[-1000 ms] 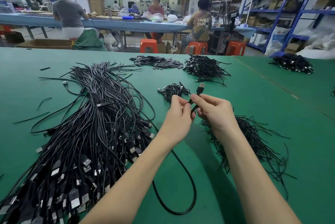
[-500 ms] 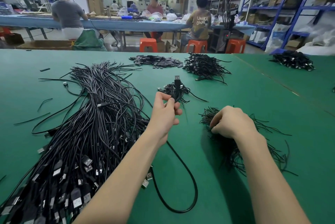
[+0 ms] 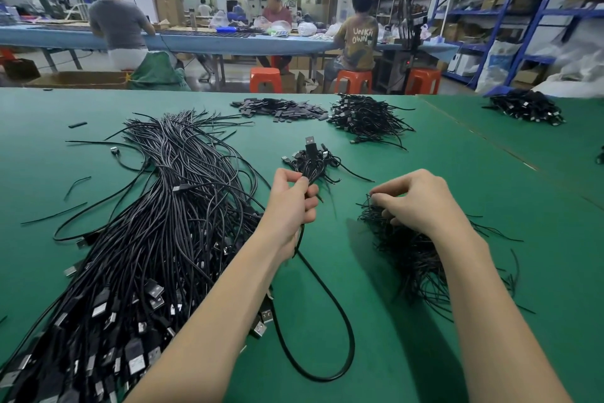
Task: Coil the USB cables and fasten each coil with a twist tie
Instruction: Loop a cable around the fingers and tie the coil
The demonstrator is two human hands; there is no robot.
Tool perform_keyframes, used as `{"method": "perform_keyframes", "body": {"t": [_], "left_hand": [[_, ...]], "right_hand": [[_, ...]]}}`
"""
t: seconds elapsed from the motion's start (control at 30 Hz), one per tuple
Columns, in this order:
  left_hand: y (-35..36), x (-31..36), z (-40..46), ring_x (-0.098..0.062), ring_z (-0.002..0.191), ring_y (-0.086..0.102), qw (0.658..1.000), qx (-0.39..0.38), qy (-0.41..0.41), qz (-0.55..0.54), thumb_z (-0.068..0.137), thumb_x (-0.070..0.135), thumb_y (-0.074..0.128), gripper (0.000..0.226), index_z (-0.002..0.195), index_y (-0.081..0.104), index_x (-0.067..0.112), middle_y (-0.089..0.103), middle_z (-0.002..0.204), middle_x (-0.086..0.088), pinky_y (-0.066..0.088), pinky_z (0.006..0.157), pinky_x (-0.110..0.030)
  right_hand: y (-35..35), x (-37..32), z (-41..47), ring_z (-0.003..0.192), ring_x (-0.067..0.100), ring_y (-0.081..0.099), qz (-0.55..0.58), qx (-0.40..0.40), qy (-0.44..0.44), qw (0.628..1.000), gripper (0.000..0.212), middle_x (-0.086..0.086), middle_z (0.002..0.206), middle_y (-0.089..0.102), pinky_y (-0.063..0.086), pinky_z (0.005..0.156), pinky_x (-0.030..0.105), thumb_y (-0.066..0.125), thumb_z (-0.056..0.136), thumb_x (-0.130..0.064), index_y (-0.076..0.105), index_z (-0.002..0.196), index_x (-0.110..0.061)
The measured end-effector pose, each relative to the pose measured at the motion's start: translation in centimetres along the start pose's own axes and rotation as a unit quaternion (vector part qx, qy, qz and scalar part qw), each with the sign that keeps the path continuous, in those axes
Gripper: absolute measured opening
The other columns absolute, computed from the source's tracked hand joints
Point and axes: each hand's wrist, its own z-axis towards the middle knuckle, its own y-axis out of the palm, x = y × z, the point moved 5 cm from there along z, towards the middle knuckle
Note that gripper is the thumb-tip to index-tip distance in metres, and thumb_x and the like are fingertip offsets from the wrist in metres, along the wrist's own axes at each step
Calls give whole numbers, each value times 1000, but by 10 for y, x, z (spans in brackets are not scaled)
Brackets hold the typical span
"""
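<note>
We are holding one USB cable (image 3: 330,334) in our left hand (image 3: 291,206), its grip pinching the plug end above the worktop (image 3: 425,148). Our right hand (image 3: 415,200) is pinching into the twist-tie pile (image 3: 408,259) just right of that hand. Next, we judge, one tie must come free. Far beyond, three finished heaps are lying; uncoiled cables (image 3: 147,223) are too many to count.
</note>
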Motion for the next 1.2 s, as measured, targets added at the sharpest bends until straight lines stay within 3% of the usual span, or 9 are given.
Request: {"method": "perform_keyframes", "body": {"t": [0.1,0.27,0.4,0.5,0.57,0.67,0.73,1.0,1.2], "left_hand": [[0,-1,0,-7,50,34,1000,-2,-3,4,103,4,37,17,92,36,17,47,72,-1,24,37,-15],[0,0,-1,-6,49,36,999,2,6,32,104,7,38,16,93,37,18,48,75,-1,26,38,-15],[2,1,-2,-6,51,37,999,7,20,40,104,8,40,16,92,39,18,49,77,-2,27,40,-15],[5,1,-2,-7,52,37,998,2,27,49,104,10,41,14,92,41,18,49,77,-3,27,40,-14],[8,1,-2,-5,52,39,998,-5,33,51,105,12,42,14,92,42,17,52,76,-2,27,40,-14],[10,1,-3,-2,47,39,998,-14,38,49,105,11,42,13,93,44,13,48,69,2,27,39,-14],[8,1,-3,-1,46,39,998,-12,35,57,105,9,41,12,93,44,12,44,68,3,27,38,-14],[11,1,-1,-6,45,35,1000,-24,4,-1,103,9,36,19,85,40,12,43,60,4,22,36,-17],[4,2,0,-7,50,35,1000,18,15,0,107,15,36,23,87,47,10,43,73,-2,26,36,-15]], "right_hand": [[-6,3,1,51,8,69,35,19,0,999,8,-14,62,69,43,48,6,74,89,-26,81,87,-29],[-7,-7,-2,55,9,69,147,44,-48,987,4,-5,66,75,57,65,22,80,85,-18,81,85,-22],[-4,-40,-10,73,17,72,395,-8,-143,907,7,9,80,77,59,69,25,78,85,-6,79,92,-8],[5,-58,-15,78,21,74,481,-15,-191,856,10,12,83,77,61,76,31,74,86,2,78,92,-4],[19,-62,-17,79,19,73,442,3,-200,874,10,11,86,78,62,79,32,75,86,2,79,93,-4],[37,-59,-20,74,6,72,235,49,-229,943,7,-8,83,78,59,72,27,79,86,-10,82,89,-16],[42,-59,-21,76,5,71,167,51,-251,952,7,-12,82,77,58,72,29,77,88,-14,80,87,-19],[41,-56,-17,83,5,69,124,34,-256,958,7,-12,79,73,58,81,33,72,89,-11,73,84,-16],[46,-55,-18,91,5,71,169,47,-261,949,7,-10,89,76,58,89,30,76,86,-8,79,86,-15]]}}
